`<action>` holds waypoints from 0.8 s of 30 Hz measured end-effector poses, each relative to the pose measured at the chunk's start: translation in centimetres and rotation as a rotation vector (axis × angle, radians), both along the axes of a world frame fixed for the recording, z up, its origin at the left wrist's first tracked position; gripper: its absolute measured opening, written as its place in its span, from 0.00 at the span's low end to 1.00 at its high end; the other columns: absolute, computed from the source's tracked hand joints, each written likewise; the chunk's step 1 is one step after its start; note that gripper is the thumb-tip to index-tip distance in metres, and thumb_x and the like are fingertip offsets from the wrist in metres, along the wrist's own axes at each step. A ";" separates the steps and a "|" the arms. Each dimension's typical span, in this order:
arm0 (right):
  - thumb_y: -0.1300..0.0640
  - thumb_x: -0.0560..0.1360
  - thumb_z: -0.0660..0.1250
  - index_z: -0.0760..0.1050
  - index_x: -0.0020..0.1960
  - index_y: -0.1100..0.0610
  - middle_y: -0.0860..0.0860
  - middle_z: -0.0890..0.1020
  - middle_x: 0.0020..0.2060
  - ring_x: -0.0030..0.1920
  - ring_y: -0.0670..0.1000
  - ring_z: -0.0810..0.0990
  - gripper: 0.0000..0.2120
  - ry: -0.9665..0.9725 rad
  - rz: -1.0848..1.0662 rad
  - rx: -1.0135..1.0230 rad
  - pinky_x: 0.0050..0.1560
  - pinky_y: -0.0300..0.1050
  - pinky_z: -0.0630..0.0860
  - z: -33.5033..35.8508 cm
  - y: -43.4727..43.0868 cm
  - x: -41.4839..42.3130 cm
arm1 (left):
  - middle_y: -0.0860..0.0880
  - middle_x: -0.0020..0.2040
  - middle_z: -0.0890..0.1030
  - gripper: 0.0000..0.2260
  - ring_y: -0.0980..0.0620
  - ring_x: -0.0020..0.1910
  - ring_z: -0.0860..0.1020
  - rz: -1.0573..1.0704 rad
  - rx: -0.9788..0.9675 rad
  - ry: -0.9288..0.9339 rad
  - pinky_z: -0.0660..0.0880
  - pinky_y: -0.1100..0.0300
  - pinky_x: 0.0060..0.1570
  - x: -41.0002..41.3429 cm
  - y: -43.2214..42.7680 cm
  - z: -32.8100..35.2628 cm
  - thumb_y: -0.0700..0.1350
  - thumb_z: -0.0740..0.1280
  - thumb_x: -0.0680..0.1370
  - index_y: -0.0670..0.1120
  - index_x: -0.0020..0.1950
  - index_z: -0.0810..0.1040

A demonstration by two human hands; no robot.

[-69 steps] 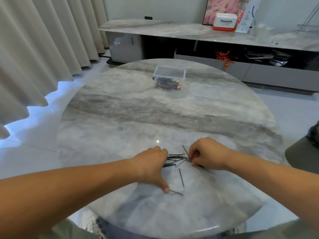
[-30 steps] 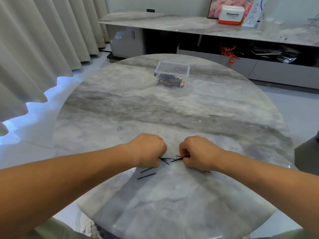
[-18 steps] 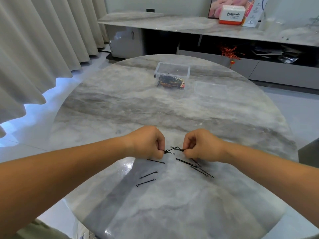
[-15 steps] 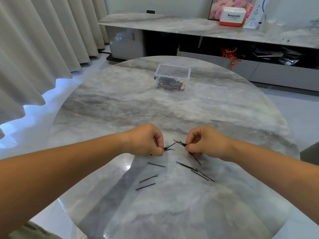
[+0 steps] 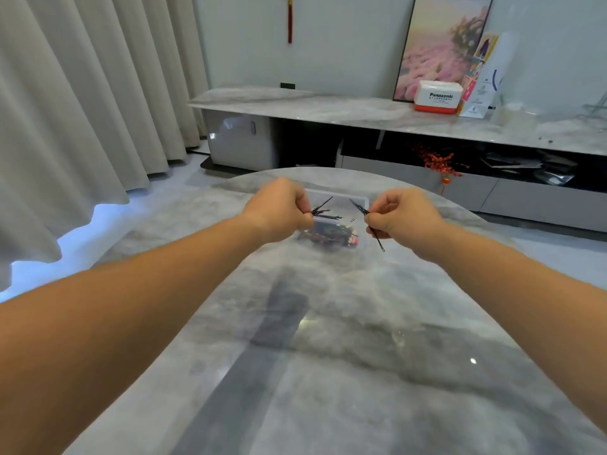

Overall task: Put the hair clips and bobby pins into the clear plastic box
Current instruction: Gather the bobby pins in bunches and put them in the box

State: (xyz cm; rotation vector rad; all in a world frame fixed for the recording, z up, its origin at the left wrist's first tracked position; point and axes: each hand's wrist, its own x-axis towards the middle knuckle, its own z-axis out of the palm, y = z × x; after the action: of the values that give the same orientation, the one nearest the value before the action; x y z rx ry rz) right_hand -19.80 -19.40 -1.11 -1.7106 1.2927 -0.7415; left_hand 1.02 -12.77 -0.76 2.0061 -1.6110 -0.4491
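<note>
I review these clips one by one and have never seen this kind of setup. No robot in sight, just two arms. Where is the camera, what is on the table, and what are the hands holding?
There is no machine here. A person wears one wide-angle camera on the head, looking forward and down, so you see their own two bare arms reaching out over a round marble table.

The left hand and the right hand are both stretched toward the far side of the table. Each pinches a few thin black bobby pins between its fingertips.

Between and just below the hands stands the clear plastic box, open on top, with a dark pile of clips and pins already in it. The hands hover at the box; the pins are not yet let go.

Behind are curtains, a long low cabinet, a framed picture and a white carton.
</note>
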 end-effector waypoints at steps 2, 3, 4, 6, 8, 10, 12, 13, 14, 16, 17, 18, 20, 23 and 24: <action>0.68 0.70 0.70 0.77 0.36 0.58 0.57 0.84 0.31 0.37 0.60 0.85 0.08 0.115 0.003 -0.117 0.43 0.57 0.83 0.4 -3.0 1.7 | 0.52 0.37 0.82 0.07 0.47 0.42 0.79 0.008 -0.017 -0.194 0.73 0.59 0.41 0.3 -3.2 0.6 0.42 0.70 0.71 0.50 0.35 0.77; 0.66 0.69 0.70 0.78 0.36 0.57 0.57 0.84 0.31 0.37 0.59 0.85 0.06 0.179 0.010 -0.161 0.41 0.55 0.83 0.4 -4.3 2.5 | 0.51 0.40 0.82 0.06 0.47 0.43 0.79 0.009 -0.023 -0.252 0.72 0.58 0.42 0.4 -4.6 0.7 0.42 0.70 0.71 0.50 0.35 0.76; 0.65 0.69 0.70 0.79 0.37 0.56 0.56 0.85 0.32 0.36 0.57 0.85 0.05 0.237 0.022 -0.194 0.38 0.52 0.82 0.5 -5.1 3.3 | 0.50 0.41 0.83 0.08 0.46 0.44 0.79 0.007 -0.028 -0.288 0.71 0.58 0.42 0.4 -5.7 0.7 0.42 0.69 0.71 0.50 0.34 0.75; 0.63 0.69 0.70 0.80 0.38 0.56 0.56 0.86 0.35 0.35 0.53 0.84 0.03 0.317 0.058 -0.220 0.34 0.45 0.80 0.3 -6.8 4.7 | 0.50 0.42 0.83 0.09 0.45 0.45 0.80 -0.009 -0.022 -0.337 0.70 0.58 0.40 0.4 -7.8 0.2 0.42 0.68 0.72 0.50 0.32 0.73; 0.62 0.70 0.72 0.81 0.41 0.57 0.56 0.86 0.36 0.37 0.52 0.85 0.01 0.350 0.106 -0.220 0.37 0.45 0.81 -0.3 -7.9 5.7 | 0.50 0.43 0.83 0.07 0.46 0.45 0.79 -0.040 0.001 -0.387 0.70 0.57 0.40 0.4 -8.9 -0.6 0.42 0.68 0.73 0.51 0.36 0.77; 0.58 0.72 0.73 0.82 0.43 0.57 0.55 0.86 0.36 0.38 0.52 0.86 0.02 0.373 0.143 -0.228 0.40 0.45 0.82 -0.9 -8.3 6.2 | 0.52 0.44 0.85 0.04 0.48 0.45 0.80 -0.088 0.042 -0.411 0.73 0.57 0.41 0.6 -9.6 -1.7 0.45 0.70 0.75 0.52 0.40 0.81; 0.56 0.73 0.72 0.83 0.43 0.56 0.51 0.85 0.35 0.39 0.51 0.84 0.03 0.408 0.151 -0.267 0.38 0.42 0.78 -1.3 -8.2 6.1 | 0.51 0.44 0.85 0.03 0.48 0.46 0.82 -0.110 0.052 -0.409 0.74 0.57 0.41 0.7 -9.6 -2.6 0.48 0.72 0.74 0.53 0.40 0.81; 0.56 0.73 0.72 0.83 0.43 0.55 0.50 0.84 0.34 0.40 0.51 0.84 0.03 0.412 0.140 -0.298 0.38 0.42 0.77 -1.3 -8.1 6.0 | 0.51 0.45 0.85 0.03 0.48 0.47 0.82 -0.102 0.032 -0.400 0.74 0.57 0.42 0.8 -9.5 -2.7 0.49 0.73 0.74 0.53 0.41 0.82; 0.56 0.73 0.71 0.83 0.42 0.54 0.48 0.83 0.34 0.41 0.50 0.83 0.03 0.399 0.124 -0.319 0.39 0.42 0.77 -1.3 -8.0 5.8 | 0.51 0.46 0.85 0.03 0.48 0.49 0.82 -0.087 0.003 -0.381 0.74 0.57 0.43 0.9 -9.3 -2.8 0.50 0.73 0.74 0.53 0.43 0.83; 0.58 0.73 0.70 0.82 0.40 0.53 0.48 0.83 0.34 0.41 0.51 0.83 0.04 0.347 0.096 -0.332 0.38 0.42 0.76 -1.2 -7.6 5.0 | 0.52 0.48 0.85 0.04 0.49 0.50 0.81 -0.054 -0.060 -0.325 0.77 0.56 0.47 1.0 -8.6 -2.6 0.51 0.73 0.75 0.52 0.48 0.84; 0.59 0.73 0.70 0.81 0.39 0.53 0.48 0.82 0.34 0.40 0.51 0.83 0.04 0.327 0.089 -0.336 0.36 0.41 0.75 -1.1 -7.1 4.4 | 0.52 0.48 0.85 0.06 0.49 0.50 0.81 -0.044 -0.083 -0.306 0.77 0.56 0.48 1.1 -8.0 -2.5 0.50 0.72 0.75 0.51 0.50 0.84; 0.60 0.72 0.69 0.80 0.39 0.52 0.48 0.82 0.34 0.39 0.51 0.82 0.05 0.315 0.091 -0.336 0.36 0.40 0.73 -1.2 -6.7 3.8 | 0.53 0.48 0.84 0.07 0.49 0.50 0.81 -0.042 -0.094 -0.296 0.77 0.56 0.49 1.2 -7.3 -2.5 0.49 0.72 0.75 0.51 0.51 0.84; 0.62 0.72 0.68 0.78 0.38 0.51 0.46 0.80 0.33 0.36 0.50 0.80 0.07 0.306 0.115 -0.340 0.34 0.38 0.71 -1.3 -4.8 2.2 | 0.54 0.45 0.82 0.06 0.48 0.50 0.80 -0.049 -0.091 -0.294 0.77 0.56 0.49 1.3 -5.2 -2.5 0.48 0.70 0.76 0.51 0.51 0.82; 0.61 0.72 0.70 0.77 0.38 0.50 0.44 0.79 0.31 0.30 0.41 0.77 0.08 0.362 0.239 -0.297 0.30 0.33 0.70 -1.5 0.0 -0.3 | 0.54 0.44 0.82 0.04 0.48 0.47 0.79 -0.088 -0.047 -0.283 0.77 0.54 0.48 0.9 -0.8 -2.8 0.46 0.69 0.76 0.51 0.48 0.82; 0.60 0.72 0.70 0.79 0.39 0.51 0.44 0.79 0.30 0.28 0.38 0.76 0.06 0.394 0.293 -0.261 0.29 0.29 0.69 -1.7 1.7 -1.1 | 0.54 0.44 0.82 0.03 0.48 0.46 0.79 -0.110 -0.027 -0.283 0.77 0.55 0.47 0.6 0.7 -3.0 0.46 0.68 0.76 0.51 0.47 0.82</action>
State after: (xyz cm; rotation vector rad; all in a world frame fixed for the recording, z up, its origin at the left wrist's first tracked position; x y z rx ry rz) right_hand -20.93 -17.70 -2.82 -2.2846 1.1959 -0.4266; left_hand 1.58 -12.04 -3.76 2.0393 -1.8923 -0.1856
